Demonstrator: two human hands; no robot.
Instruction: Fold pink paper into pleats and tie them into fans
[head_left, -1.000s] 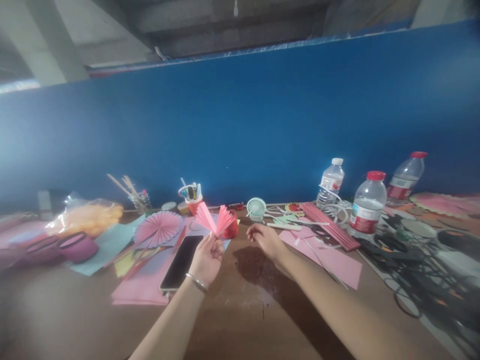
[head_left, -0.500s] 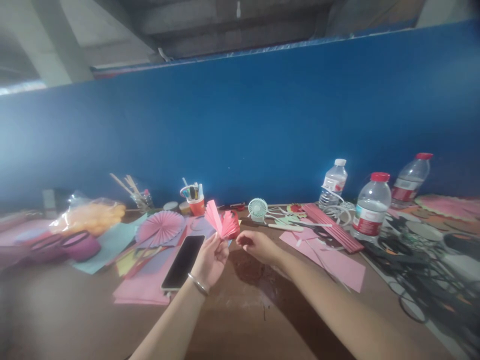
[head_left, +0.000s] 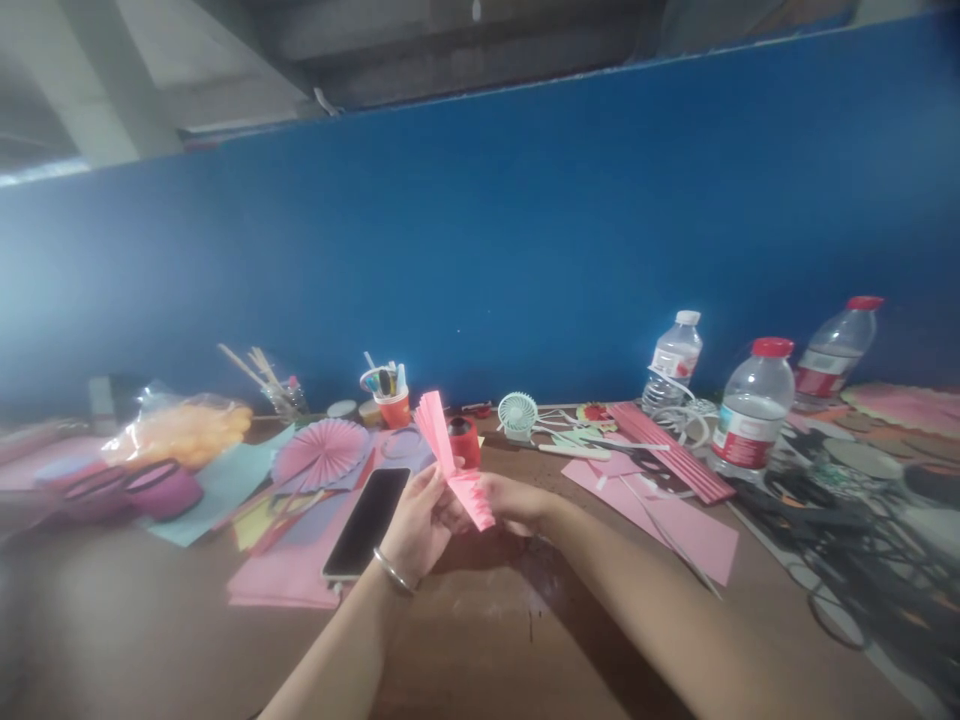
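Note:
A pleated pink paper (head_left: 469,492) is bent at its middle, one half pointing up and the other slanting down to the right. My left hand (head_left: 421,520), with a silver bangle at the wrist, pinches it near the fold. On the other side, my right hand (head_left: 516,502) is closed on the lower half, its fingertips partly hidden behind the pleats. A red cylindrical object (head_left: 463,440) stands just behind the paper. To the left of my left hand lies a black-screened phone (head_left: 367,525) on pink paper sheets (head_left: 285,580).
A pink paper rosette (head_left: 321,455) and a cup of pens (head_left: 392,408) are at the back left. A small green fan (head_left: 517,415) stands behind my hands. Rightward are pleated pink strips (head_left: 671,450), pink sheets (head_left: 694,535), a red-capped bottle (head_left: 754,410) and tangled black cords (head_left: 862,540).
My right hand has moved left and closed on the pleated paper. The paper's right half has swung down toward me. My left hand keeps its hold.

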